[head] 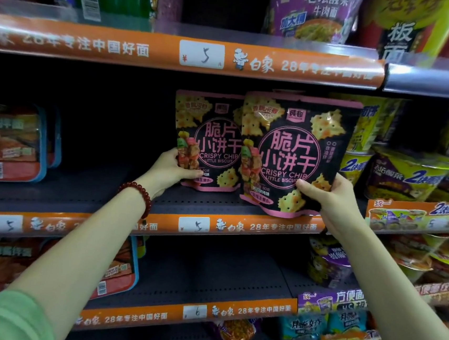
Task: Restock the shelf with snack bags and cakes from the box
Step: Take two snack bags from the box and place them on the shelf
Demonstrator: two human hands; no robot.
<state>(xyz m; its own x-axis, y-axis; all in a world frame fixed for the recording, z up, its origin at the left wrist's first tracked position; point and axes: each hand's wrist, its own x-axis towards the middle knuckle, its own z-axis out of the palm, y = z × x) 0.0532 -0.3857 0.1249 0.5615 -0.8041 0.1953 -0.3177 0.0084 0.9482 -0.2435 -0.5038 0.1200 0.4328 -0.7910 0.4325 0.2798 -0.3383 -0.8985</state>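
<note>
Two black and pink biscuit bags stand upright over the middle shelf point(209, 205). My left hand point(170, 170) grips the lower left corner of the rear bag point(209, 141), thumb across its front. My right hand point(333, 199) grips the lower right corner of the front bag point(293, 154), which overlaps the rear bag and hangs over the shelf's front edge. A red bead bracelet sits on my left wrist. The box is not in view.
Blue-rimmed noodle trays point(9, 143) stand at the shelf's left, yellow noodle cups point(409, 176) at its right. Between them the dark shelf board shows bare. Orange price strips point(174, 52) front each shelf. More noodle packs fill the shelves above and below.
</note>
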